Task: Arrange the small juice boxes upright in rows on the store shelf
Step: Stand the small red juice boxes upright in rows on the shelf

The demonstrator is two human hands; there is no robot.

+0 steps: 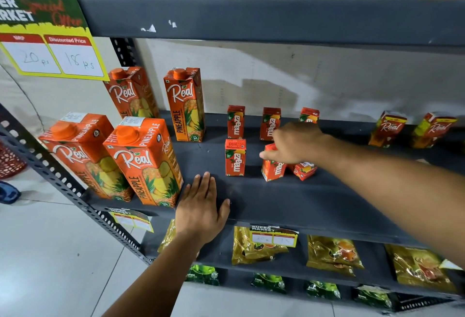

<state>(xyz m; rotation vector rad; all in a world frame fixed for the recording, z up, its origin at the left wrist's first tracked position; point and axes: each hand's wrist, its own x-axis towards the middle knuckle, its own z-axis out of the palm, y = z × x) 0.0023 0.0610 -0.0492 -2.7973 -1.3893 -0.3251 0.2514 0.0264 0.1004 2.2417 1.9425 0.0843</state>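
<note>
Several small red Maaza juice boxes stand on the dark grey shelf [289, 198]. Three are upright in a back row: left [236, 122], middle [269, 123] and right [309, 114], the last partly hidden by my hand. In the front row one box [235, 157] stands upright. My right hand [295, 143] grips the top of a tilted box [273, 169], and another box [304, 170] leans just right of it. My left hand [202, 206] lies flat, fingers apart, on the shelf's front edge and holds nothing.
Tall Real pineapple cartons [144, 163] fill the shelf's left side, with two more [186, 105] behind. Two small Real boxes [388, 129] stand at the far right. Gold packets [332, 253] lie on the shelf below. A price sign [50, 47] hangs at the upper left.
</note>
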